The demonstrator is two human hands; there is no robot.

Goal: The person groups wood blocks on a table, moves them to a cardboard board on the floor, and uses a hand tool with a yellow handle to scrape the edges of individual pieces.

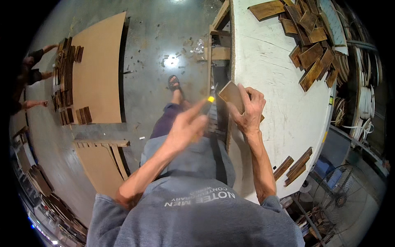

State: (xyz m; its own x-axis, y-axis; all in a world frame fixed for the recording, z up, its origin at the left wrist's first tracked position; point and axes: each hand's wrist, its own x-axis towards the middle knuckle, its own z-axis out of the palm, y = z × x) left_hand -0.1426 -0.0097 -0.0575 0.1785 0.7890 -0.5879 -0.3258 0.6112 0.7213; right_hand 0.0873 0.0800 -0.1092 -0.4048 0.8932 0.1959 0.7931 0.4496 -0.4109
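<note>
At the near left edge of the white-topped table, my right hand is closed on a brown wooden piece. The piece is tilted, and one corner juts out over the edge. Just left of it, my left hand is closed round a slim dark hand tool with a yellow band. Motion smears this hand and the tool's thin front end, so its exact kind is unclear. The tool appears apart from the wood. Part of another brown piece shows beside my right wrist.
Loose brown wooden pieces are heaped at the table's far right, with several strips nearer me. A tan board bearing stacked wood stands left, with another person's arms beyond. A fan stands lower right; dark scraps litter the floor.
</note>
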